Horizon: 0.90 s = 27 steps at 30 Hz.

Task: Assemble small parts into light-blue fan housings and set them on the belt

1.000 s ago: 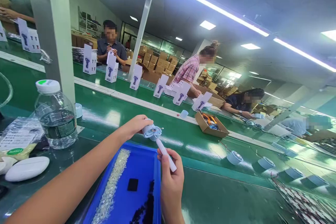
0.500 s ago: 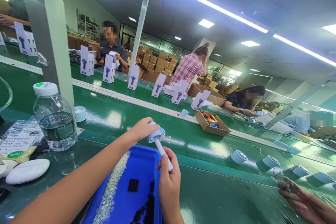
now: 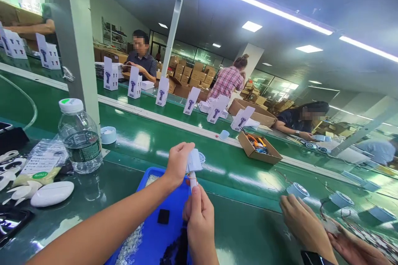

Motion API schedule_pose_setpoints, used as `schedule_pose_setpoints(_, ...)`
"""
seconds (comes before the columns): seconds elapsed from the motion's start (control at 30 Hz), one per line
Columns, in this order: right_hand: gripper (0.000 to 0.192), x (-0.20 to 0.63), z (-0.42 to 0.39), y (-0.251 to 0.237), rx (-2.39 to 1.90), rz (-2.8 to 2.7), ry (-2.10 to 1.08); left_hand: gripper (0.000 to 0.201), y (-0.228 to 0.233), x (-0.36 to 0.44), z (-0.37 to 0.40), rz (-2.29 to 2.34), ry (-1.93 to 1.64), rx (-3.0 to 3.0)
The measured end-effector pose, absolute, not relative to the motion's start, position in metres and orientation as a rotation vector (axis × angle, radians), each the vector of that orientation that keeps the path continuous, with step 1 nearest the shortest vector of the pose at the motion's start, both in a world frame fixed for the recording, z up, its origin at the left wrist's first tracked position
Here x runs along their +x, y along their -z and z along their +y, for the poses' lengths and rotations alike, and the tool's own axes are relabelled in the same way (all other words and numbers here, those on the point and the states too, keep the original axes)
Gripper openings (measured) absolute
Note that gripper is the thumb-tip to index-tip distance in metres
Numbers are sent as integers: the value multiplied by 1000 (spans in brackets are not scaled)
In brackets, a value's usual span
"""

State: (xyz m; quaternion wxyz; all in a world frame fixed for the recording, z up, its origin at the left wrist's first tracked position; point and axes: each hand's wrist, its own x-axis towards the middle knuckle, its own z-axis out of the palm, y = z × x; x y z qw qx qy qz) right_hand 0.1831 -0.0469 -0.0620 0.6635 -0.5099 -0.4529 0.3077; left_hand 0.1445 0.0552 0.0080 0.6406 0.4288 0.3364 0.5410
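Observation:
My left hand (image 3: 178,161) grips the round pale-blue head of a small hand-held fan (image 3: 194,160). My right hand (image 3: 199,219) is wrapped around the fan's white handle (image 3: 193,181), which points down at it. Both hands are raised over the far end of a blue tray (image 3: 161,232) that holds a strip of small clear parts (image 3: 132,242), a black square pad (image 3: 163,216) and a heap of small black parts (image 3: 178,252).
A water bottle (image 3: 79,136), a bag and white oval shells (image 3: 52,193) lie at the left. A co-worker's hands (image 3: 306,227) reach in at the lower right near pale-blue fan heads (image 3: 297,190). Beyond the green belt (image 3: 149,136) stand white product boxes (image 3: 134,83), an open carton (image 3: 259,149) and several people.
I have turned the fan so its handle points straight down into my right hand. The co-worker's hands have come further in at the lower right. The view has shifted right.

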Motion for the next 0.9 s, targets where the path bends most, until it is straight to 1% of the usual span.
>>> schedule_pose_setpoints(0.1, 39, 186, -48, 63, -1089, -902, -880, 37, -10, 144, 50, 715, -1259, 1069)
schedule_pose_setpoints(0.17, 39, 188, -49, 62, -1098, -855, -833, 30, -12, 144, 48, 702, -1250, 1320)
schedule_pose_setpoints(0.23, 39, 191, -51, 60, -1140, -828, -770, 28, -13, 143, 50, 714, -1124, 1586)
schedule_pose_setpoints(0.33, 41, 195, -51, 58, -1269, -910, -726, 33, -13, 135, 67, 753, -894, 1715)
schedule_pose_setpoints(0.4, 45, 196, -50, 59, -1350, -991, -729, 39, -12, 124, 86, 839, -898, 1716)
schedule_pose_setpoints(0.5, 47, 192, -51, 60, -1405, -1048, -738, 54, -5, 100, 117, 1097, -938, 1854)
schedule_pose_setpoints(0.53, 45, 190, -52, 60, -1410, -1057, -739, 53, 0, 93, 125, 1191, -883, 1945)
schedule_pose_setpoints(0.63, 31, 183, -55, 57, -1391, -1077, -721, 41, 20, 81, 139, 1393, -663, 2143)
schedule_pose_setpoints(0.67, 28, 181, -56, 55, -1375, -1081, -707, 40, 27, 81, 140, 1425, -617, 2166)
schedule_pose_setpoints(0.73, 25, 178, -58, 53, -1327, -1108, -707, 45, 38, 84, 140, 1437, -576, 2176)
schedule_pose_setpoints(0.83, 24, 175, -60, 54, -1224, -1168, -809, 55, 40, 91, 137, 1388, -523, 2200)
schedule_pose_setpoints(0.9, 23, 173, -60, 56, -1185, -1206, -891, 54, 33, 91, 137, 1366, -513, 2207)
